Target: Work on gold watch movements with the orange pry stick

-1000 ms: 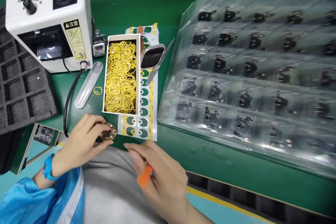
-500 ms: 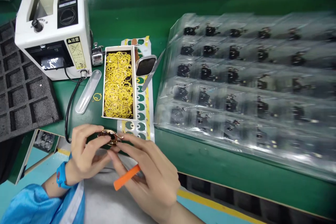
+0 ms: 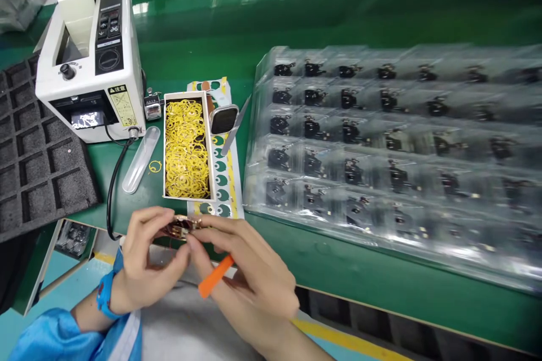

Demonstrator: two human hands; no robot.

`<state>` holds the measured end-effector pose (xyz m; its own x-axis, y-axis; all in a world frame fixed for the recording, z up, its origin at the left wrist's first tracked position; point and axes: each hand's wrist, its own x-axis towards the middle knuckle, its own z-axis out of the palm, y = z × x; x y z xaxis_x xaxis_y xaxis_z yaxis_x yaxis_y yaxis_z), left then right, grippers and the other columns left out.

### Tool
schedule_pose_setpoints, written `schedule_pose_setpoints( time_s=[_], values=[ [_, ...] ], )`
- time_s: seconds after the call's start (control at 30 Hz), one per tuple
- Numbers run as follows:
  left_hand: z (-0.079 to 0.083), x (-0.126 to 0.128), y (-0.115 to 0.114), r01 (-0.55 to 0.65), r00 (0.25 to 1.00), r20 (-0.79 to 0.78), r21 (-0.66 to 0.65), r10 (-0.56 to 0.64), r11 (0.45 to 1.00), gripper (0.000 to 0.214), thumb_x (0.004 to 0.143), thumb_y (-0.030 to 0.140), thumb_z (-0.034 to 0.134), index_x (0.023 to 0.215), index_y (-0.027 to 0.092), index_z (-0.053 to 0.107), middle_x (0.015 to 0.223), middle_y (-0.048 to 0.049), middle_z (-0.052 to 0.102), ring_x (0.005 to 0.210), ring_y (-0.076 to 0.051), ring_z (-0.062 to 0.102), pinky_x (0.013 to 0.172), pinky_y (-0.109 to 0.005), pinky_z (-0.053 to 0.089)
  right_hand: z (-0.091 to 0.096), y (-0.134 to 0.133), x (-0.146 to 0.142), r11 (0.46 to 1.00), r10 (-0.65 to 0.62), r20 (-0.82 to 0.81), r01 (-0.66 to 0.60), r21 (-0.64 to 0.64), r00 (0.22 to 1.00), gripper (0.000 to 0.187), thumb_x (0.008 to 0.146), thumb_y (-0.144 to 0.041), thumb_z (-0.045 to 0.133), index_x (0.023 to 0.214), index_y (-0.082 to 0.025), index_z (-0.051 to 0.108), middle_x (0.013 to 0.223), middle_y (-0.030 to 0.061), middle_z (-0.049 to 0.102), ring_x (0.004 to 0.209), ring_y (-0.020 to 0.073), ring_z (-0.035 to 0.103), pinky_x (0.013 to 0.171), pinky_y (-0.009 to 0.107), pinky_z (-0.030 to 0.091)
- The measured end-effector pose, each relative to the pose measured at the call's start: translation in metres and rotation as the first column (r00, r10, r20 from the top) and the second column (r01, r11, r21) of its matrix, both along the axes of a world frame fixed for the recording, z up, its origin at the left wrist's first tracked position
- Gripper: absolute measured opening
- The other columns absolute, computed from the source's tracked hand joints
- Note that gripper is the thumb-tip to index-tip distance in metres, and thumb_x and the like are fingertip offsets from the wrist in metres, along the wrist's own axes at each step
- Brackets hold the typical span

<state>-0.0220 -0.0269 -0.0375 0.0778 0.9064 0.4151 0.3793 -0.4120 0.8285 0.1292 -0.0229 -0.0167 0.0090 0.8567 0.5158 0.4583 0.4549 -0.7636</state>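
Note:
My left hand point(image 3: 146, 259) is closed round a small round coppery part point(image 3: 181, 228), held just above the table's front edge. My right hand point(image 3: 249, 273) meets it from the right: the thumb and forefinger pinch at the same part, while an orange stick tool point(image 3: 215, 276) is tucked under the other fingers. Right behind the hands stands a white box of yellow ring stickers point(image 3: 186, 149). A sheet of green stickers point(image 3: 224, 175) lies beside the box.
A white tape dispenser point(image 3: 91, 62) stands at the back left with a black cable point(image 3: 110, 192). Black foam tray point(image 3: 34, 141) at far left. A large clear blister tray of small black parts point(image 3: 381, 146) fills the right. A smartwatch point(image 3: 223, 119) and tweezers point(image 3: 235, 126) lie behind the box.
My right hand came up from the lap to the part in my left hand, and both lifted slightly. The view has tilted up, showing more of the table's back.

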Motion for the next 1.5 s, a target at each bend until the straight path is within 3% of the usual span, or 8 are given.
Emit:
schedule_pose_setpoints(
  time_s=[0.13,0.27,0.37,0.67,1.0,1.2,1.37,1.5],
  values=[
    [0.014,0.005,0.002,0.137,0.957,0.28,-0.229,-0.069,0.964,0.054,0.086,0.007,0.068,0.133,0.031,0.063,0.115,-0.0053,0.062,0.1,-0.015,0.069,0.082,-0.02,0.061,-0.003,0.004,-0.001,0.986,-0.043,-0.126,0.022,-0.166,0.991,0.012,0.086,-0.01,0.066,0.083,-0.022,0.067,0.084,0.0036,0.074,0.075,0.0182,0.072,0.068,0.03,0.06],
    [0.018,0.005,0.004,0.199,0.9,0.437,-0.411,0.001,0.89,0.05,0.084,0.005,0.071,0.125,0.034,0.07,0.114,-0.0032,0.07,0.098,-0.015,0.073,0.083,-0.019,0.061,-0.005,0.007,-0.001,0.959,-0.078,-0.191,0.021,-0.284,0.978,0.011,0.085,-0.015,0.067,0.078,-0.023,0.069,0.083,0.003,0.075,0.076,0.0194,0.072,0.069,0.031,0.06],
    [0.015,0.006,0.004,0.189,0.882,0.468,-0.461,0.056,0.867,0.051,0.082,0.004,0.073,0.124,0.032,0.071,0.109,-0.0022,0.078,0.096,-0.014,0.076,0.084,-0.017,0.061,-0.006,0.008,-0.002,0.944,-0.093,-0.207,0.021,-0.328,0.974,0.011,0.083,-0.014,0.069,0.076,-0.023,0.069,0.083,0.0025,0.074,0.074,0.0172,0.07,0.061,0.027,0.056],
    [0.01,0.004,-0.002,0.111,0.941,0.334,-0.431,0.044,0.896,0.051,0.083,0.001,0.069,0.127,0.027,0.069,0.118,-0.0029,0.078,0.099,-0.015,0.076,0.088,-0.017,0.06,-0.004,0.011,-0.007,0.924,-0.12,-0.204,0.035,-0.381,0.972,0.009,0.082,-0.018,0.071,0.073,-0.022,0.07,0.081,0.0019,0.072,0.065,0.0143,0.062,0.055,0.025,0.049],
    [0.009,0.005,0.002,0.113,0.943,0.331,-0.38,0.021,0.918,0.042,0.087,0.009,0.068,0.127,0.022,0.069,0.114,-0.0077,0.079,0.097,-0.021,0.078,0.087,-0.026,0.064,-0.005,0.013,-0.009,0.938,-0.123,-0.159,0.063,-0.34,0.98,0.007,0.082,-0.014,0.07,0.079,-0.021,0.07,0.078,0.0,0.072,0.06,0.0118,0.057,0.054,0.024,0.048],
    [0.006,0.005,0.002,0.091,0.948,0.316,-0.377,0.035,0.922,0.04,0.088,0.012,0.068,0.127,0.02,0.068,0.109,-0.0083,0.08,0.094,-0.02,0.078,0.087,-0.026,0.064,-0.006,0.013,-0.011,0.928,-0.125,-0.102,0.08,-0.365,0.987,0.005,0.084,-0.016,0.069,0.08,-0.02,0.069,0.075,-0.0003,0.07,0.058,0.0115,0.054,0.056,0.024,0.048],
    [0.004,0.006,0.003,0.082,0.939,0.341,-0.362,0.05,0.929,0.044,0.087,0.007,0.069,0.127,0.025,0.069,0.11,-0.0034,0.08,0.097,-0.016,0.077,0.09,-0.02,0.061,-0.007,0.015,-0.012,0.923,-0.126,-0.084,0.086,-0.375,0.988,0.006,0.085,-0.017,0.068,0.079,-0.019,0.067,0.074,0.0,0.07,0.059,0.0122,0.055,0.056,0.025,0.047],
    [0.003,0.007,0.002,0.058,0.942,0.326,-0.384,0.077,0.921,0.038,0.088,0.014,0.069,0.126,0.021,0.069,0.11,-0.0069,0.08,0.097,-0.019,0.078,0.088,-0.024,0.063,-0.008,0.016,-0.013,0.926,-0.133,-0.079,0.095,-0.366,0.988,0.006,0.085,-0.017,0.067,0.08,-0.019,0.067,0.076,0.0007,0.071,0.06,0.0125,0.057,0.057,0.025,0.048]
  ],
)
